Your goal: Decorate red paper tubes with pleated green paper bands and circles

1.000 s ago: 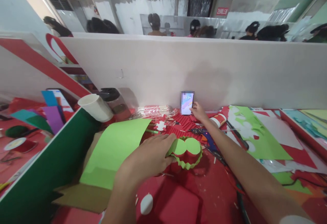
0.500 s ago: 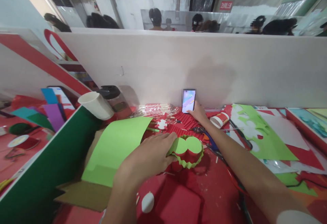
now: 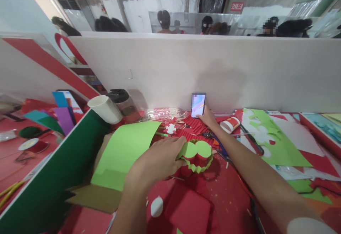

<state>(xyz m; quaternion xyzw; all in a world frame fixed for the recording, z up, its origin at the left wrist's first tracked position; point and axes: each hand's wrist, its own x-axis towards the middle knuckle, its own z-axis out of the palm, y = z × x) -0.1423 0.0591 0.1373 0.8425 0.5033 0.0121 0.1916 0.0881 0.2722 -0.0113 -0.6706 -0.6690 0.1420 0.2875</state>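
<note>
My left hand (image 3: 157, 159), fingers curled, pinches the 9 o'clock edge of the paper ornament (image 3: 198, 154), which rests on the red tabletop (image 3: 226, 191) at centre; I judge it light, thin and easily creased, best held by its pleated green rim, not the flat discs; my right hand (image 3: 209, 118), fingers loosely extended and gripping nothing, touches the lower edge of the phone (image 3: 198, 105) propped at 12 o'clock of the ornament; against half a second earlier both hands keep their places, the ornament unmoved

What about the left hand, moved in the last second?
No. The left hand still has its fingers curled on the green-and-red paper piece, in the same spot beside the light green sheet; only the view shifted.
</note>
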